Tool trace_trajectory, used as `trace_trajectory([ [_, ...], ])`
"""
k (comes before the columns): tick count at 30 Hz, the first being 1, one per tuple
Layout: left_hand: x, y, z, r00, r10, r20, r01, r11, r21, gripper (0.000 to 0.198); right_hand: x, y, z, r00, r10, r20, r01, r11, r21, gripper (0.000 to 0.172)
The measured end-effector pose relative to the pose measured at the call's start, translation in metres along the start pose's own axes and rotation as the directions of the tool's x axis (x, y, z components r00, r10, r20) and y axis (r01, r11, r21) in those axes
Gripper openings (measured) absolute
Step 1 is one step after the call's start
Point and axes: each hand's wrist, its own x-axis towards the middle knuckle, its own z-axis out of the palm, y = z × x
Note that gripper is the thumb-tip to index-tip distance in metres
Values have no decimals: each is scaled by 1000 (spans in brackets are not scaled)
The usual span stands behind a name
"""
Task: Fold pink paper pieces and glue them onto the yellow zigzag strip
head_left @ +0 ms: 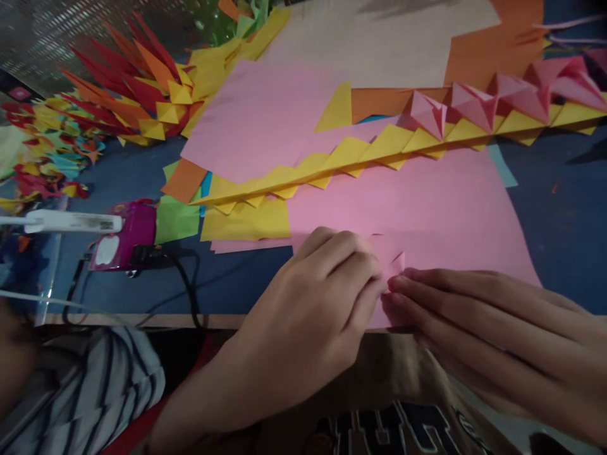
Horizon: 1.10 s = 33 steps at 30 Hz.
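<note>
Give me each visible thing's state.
Pink piece, seemingly folded, mostly hidden
Left hand, fingers bent, tips hidden
Right hand, fingers extended, tips at pink piece
Large pink sheet, flat, partly covered
Yellow strip, pleated, lying slantwise
Pink points, folded, along strip
Spiked cluster, folded, fanned out
Purple block, white connector against it

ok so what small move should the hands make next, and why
Probably press down the small pink paper flap: it seems slightly raised, and the fingers of the left hand and right hand are close beside it.
</note>
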Motion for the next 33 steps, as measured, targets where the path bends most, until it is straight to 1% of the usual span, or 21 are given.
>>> trace_trajectory([
  [2,2,0,-3,998,45,51,-48,996,69,10,1,0,1,1000,21,-1,-21,1000,16,45],
  [4,4,1,-5,994,63,93,-73,991,115,11,1,-1,2,999,48,-6,-48,998,27,48],
  [7,6,4,-7,993,24,117,-40,990,136,13,0,-3,0,998,67,0,-67,997,42,49],
  [10,8,6,-8,990,-24,140,6,991,131,12,1,-5,-2,997,80,-3,-80,996,51,45],
  [14,10,4,-10,987,14,160,-35,991,133,14,4,-7,-3,987,158,-34,-155,985,69,42],
  [19,13,2,-12,983,25,181,-52,988,147,19,6,-7,-3,989,149,-13,-148,987,70,41],
  [22,15,3,-13,980,-3,201,-27,989,146,19,7,-8,-2,984,176,-40,-173,982,70,41],
  [24,16,4,-14,977,-22,212,-8,990,137,19,7,-9,-2,987,153,-42,-151,987,54,42],
  [26,17,5,-13,976,-46,212,20,992,121,20,7,-9,-3,991,130,-25,-129,991,21,42],
  [29,17,6,-13,981,-73,178,55,993,100,21,6,-9,-4,995,100,18,-100,995,-11,44],
  [31,17,7,-12,986,-70,152,55,994,98,22,5,-9,-4,995,95,26,-95,995,-12,44],
  [33,17,7,-11,987,-68,149,53,993,101,23,5,-9,-4,995,99,27,-99,995,-2,44],
])
